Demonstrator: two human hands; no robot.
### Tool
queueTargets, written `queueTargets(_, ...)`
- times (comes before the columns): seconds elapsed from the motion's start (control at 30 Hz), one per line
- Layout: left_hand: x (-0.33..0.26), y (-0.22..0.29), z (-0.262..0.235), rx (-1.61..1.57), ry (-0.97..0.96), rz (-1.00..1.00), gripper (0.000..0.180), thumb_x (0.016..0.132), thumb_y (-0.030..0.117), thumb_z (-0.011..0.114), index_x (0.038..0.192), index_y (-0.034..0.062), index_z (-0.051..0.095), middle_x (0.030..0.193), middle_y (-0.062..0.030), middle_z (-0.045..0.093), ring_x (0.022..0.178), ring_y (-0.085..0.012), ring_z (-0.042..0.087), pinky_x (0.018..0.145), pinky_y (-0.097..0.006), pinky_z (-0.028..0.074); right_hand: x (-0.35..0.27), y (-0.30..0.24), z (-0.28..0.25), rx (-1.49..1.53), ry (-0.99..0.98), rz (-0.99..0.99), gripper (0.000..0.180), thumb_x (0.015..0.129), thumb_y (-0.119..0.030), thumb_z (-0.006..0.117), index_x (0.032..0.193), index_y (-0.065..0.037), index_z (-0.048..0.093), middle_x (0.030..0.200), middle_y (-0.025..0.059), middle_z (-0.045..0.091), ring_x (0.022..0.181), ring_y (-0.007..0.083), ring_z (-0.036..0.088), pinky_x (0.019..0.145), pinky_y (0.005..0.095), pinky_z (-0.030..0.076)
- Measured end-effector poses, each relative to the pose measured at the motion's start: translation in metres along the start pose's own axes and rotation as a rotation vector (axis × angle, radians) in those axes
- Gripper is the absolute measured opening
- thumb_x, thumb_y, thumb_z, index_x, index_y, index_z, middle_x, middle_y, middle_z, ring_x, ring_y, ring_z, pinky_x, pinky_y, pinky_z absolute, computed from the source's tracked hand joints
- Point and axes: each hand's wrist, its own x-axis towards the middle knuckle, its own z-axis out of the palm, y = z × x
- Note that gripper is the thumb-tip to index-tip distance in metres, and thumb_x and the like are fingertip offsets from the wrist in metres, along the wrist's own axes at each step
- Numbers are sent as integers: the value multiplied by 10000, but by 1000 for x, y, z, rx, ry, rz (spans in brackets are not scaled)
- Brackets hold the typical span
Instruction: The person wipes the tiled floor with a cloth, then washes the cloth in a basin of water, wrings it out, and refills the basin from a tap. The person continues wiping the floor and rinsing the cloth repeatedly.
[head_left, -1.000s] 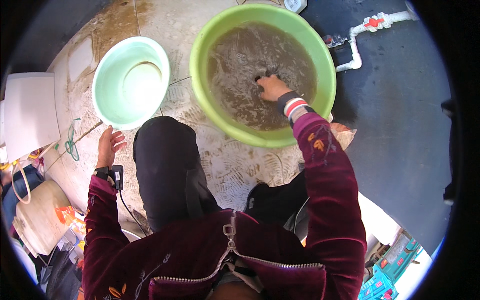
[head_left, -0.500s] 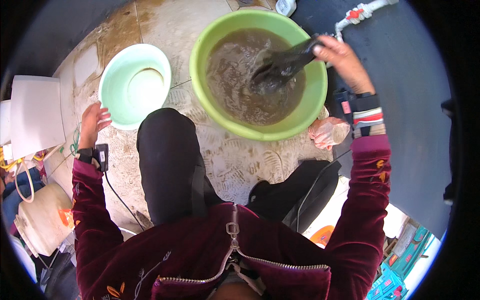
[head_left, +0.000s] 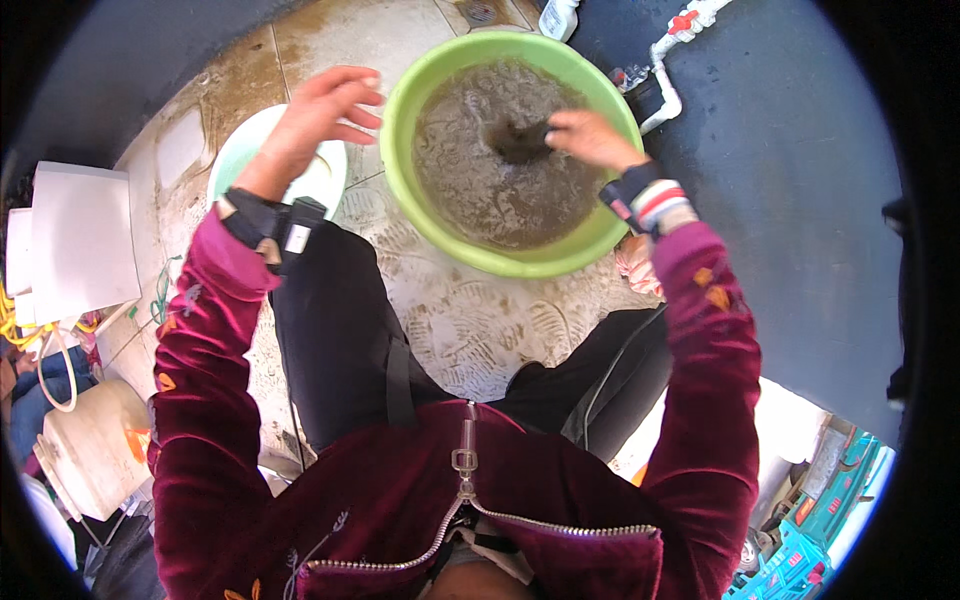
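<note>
Found the right hand (head_left: 590, 138) inside the green basin (head_left: 480, 262), at its far right side, with fingers curled down on a dark cloth (head_left: 515, 140) that lay half sunk in the murky water (head_left: 480, 205); judged it a closed grip, though the fingertips were under the surface. Found the left hand (head_left: 320, 110) in the air just left of the basin, spread wide, holding nothing and touching nothing, above a pale green bowl (head_left: 232, 170) that stood beside the basin's left rim. Noted a dark wrist device (head_left: 280, 222) on that arm. Judged the step in hand as rinsing or rubbing the cloth in the basin. Judged that any next move would call for a firm hold on the soaked, heavy cloth and probably for the free hand as well, and for care not to spill water over the rim. Saw wet concrete floor (head_left: 470, 330) with shoe prints on the near side of the basin, a white pipe (head_left: 665, 95) to its right, and a white box (head_left: 70, 250) well to its left. Could not make out the full shape or kind of the cloth, nor the bottom of the basin through the brown water. Could see only part of the bowl behind the left hand and sleeve, and only the lower part of a white bottle (head_left: 560, 15) beyond the basin's far rim.
</note>
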Motion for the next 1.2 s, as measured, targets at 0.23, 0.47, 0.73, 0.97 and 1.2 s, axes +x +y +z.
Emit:
queueTargets(0.23, 19, -35, 79, -31, -182, -273, 420, 867, 304, 569, 1180, 33, 500, 1075, -108, 528, 884, -195, 585, 710, -315, 540, 13, 30, 121, -295, -212, 214, 340, 800, -258, 591, 1125, -162, 609, 1072, 181, 602, 1022, 341, 559, 906, 415, 428)
queueTargets(0.47, 37, -83, 113, -190, -199, -356, 765, 814, 550, 560, 1351, 60, 320, 1363, -127, 337, 1227, -343, 357, 901, -465, 433, -21, -9, -6, 1106, 192, 181, 269, 873, -226, 544, 1106, -92, 559, 1075, 20, 587, 1024, 171, 536, 867, 411, 448)
queueTargets(0.73, 67, -97, 146, -545, -105, -450, 862, 832, 687, 365, 1443, 141, 97, 1478, -172, 96, 1323, -416, 178, 983, -609, 298, -54, -41, -97, 1687, 103, -335, 227, 899, -194, 487, 1063, -51, 550, 1126, 107, 593, 1075, 249, 543, 954, 531, 395)
queueTargets(0.97, 80, -68, 156, -1182, -246, -436, 747, 843, 655, 382, 1404, 193, 212, 1430, -135, 236, 1286, -330, 301, 960, -594, 344, -35, -49, -52, 1540, 494, -97, 223, 877, -298, 545, 973, -102, 592, 965, 16, 617, 955, 174, 557, 849, 491, 432)
queueTargets(1.2, 84, -58, 163, -892, -108, -313, 352, 888, 482, 468, 1047, 171, 512, 958, -36, 545, 835, -191, 532, 552, -393, 441, 3, -75, 35, 611, 825, 36, 636, 740, -475, 696, 1146, -22, 508, 1153, 173, 424, 1108, 303, 451, 914, 392, 406)
